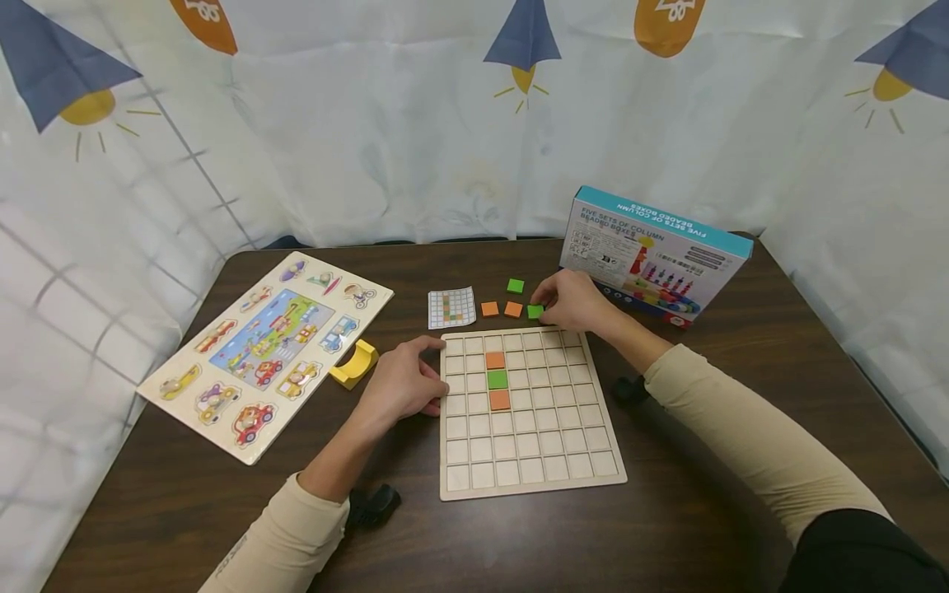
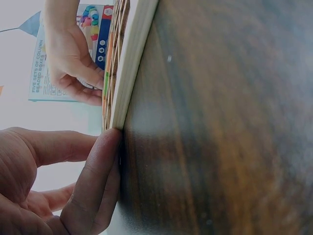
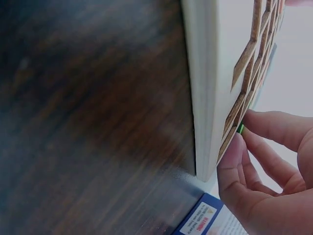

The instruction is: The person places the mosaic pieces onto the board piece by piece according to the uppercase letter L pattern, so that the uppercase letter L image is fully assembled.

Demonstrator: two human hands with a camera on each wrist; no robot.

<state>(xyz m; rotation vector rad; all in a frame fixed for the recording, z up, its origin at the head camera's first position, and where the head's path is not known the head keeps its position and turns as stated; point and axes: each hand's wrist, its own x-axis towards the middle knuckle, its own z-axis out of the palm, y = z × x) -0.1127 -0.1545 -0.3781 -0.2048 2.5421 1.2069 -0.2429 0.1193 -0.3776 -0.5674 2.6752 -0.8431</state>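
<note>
In the head view, a light wooden grid board (image 1: 528, 424) lies on the table, with orange, green and orange square tiles in a column of its cells. My left hand (image 1: 400, 380) touches the board's left edge with its fingertips; the left wrist view shows a fingertip against that edge. Beyond the board's far edge, my right hand (image 1: 574, 301) pinches a green tile (image 1: 535, 311), a sliver of which shows between the fingers in the right wrist view. Beside it lie another green tile (image 1: 515, 286) and two orange tiles (image 1: 490, 309).
A small pattern card (image 1: 451, 308) lies behind the board. To the left, a picture puzzle board (image 1: 267, 354) rests near a yellow curved block (image 1: 356, 365). A blue-topped box (image 1: 652, 255) stands behind my right hand. A white curtain hangs along the table's back.
</note>
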